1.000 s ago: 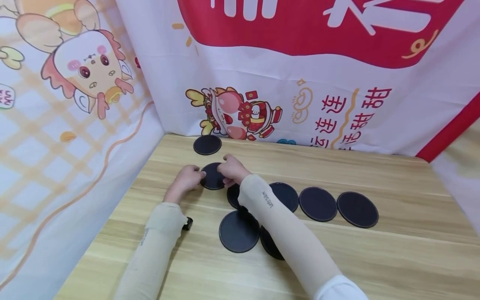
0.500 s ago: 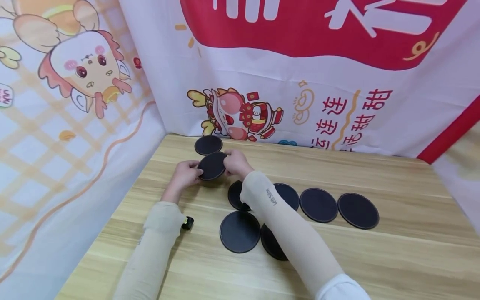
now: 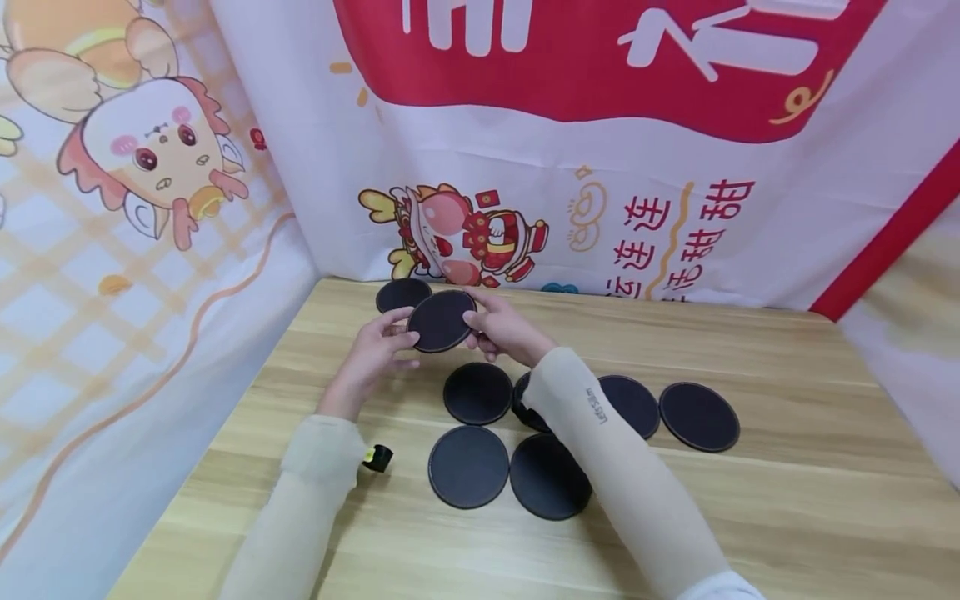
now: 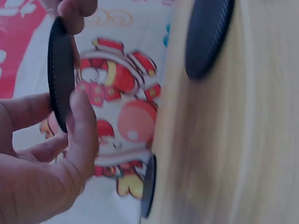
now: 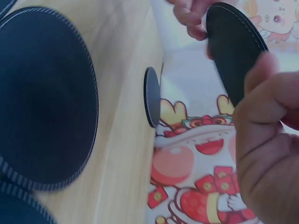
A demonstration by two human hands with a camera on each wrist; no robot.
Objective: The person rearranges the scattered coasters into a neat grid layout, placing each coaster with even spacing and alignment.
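A round black coaster point(image 3: 442, 322) with a stitched rim is held tilted above the table. My left hand point(image 3: 377, 350) pinches its left edge between thumb and fingers, and my right hand point(image 3: 507, 327) pinches the opposite edge. In the left wrist view the coaster point(image 4: 60, 74) appears nearly edge-on, with the left thumb against one face. The right wrist view shows the right thumb on the coaster point(image 5: 233, 51) too. Behind it, a similar coaster point(image 3: 402, 295) lies flat near the table's back edge.
Several more black coasters lie flat on the wooden table point(image 3: 810, 500), including a near one point(image 3: 468, 467), its neighbour point(image 3: 550, 477) and one at the right point(image 3: 699, 417). My right forearm partly covers some. Printed cloth point(image 3: 300, 167) hangs behind and at the left.
Both hands have gripped the coaster that lay on the table and lifted it up, tilting its face toward me. The right forearm has shifted right, uncovering more of the coasters below.
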